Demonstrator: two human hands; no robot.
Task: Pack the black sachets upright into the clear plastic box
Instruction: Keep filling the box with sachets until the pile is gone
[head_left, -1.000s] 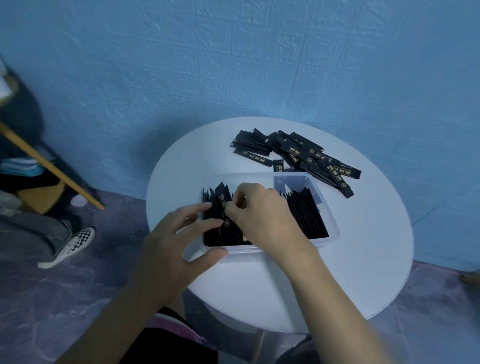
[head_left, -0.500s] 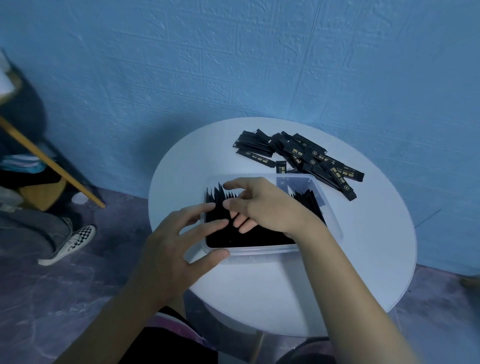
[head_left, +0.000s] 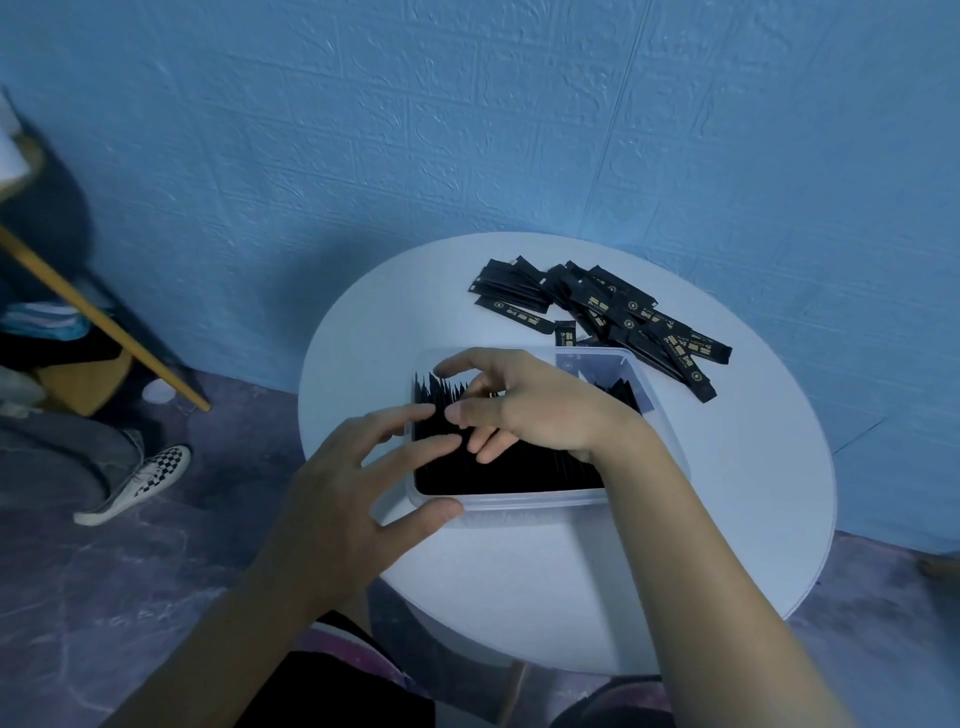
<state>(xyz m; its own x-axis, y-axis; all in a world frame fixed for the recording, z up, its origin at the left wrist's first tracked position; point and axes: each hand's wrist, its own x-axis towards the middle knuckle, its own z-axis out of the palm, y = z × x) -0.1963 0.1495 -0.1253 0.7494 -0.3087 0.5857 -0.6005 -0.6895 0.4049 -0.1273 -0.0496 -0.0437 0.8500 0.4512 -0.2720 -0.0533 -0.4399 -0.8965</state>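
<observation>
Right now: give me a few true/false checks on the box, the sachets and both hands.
1. The clear plastic box sits on the round white table. True.
2. The loose sachets lie piled on the floor. False: they lie on the table, beyond the box.
3. The left hand touches the box at its near left corner. True: the thumb is on the near rim.
4. The box is empty. False: black sachets stand in it.
5. The right hand rests on the bare tabletop beside the box. False: it is over the box, fingers at the sachet tops.
</observation>
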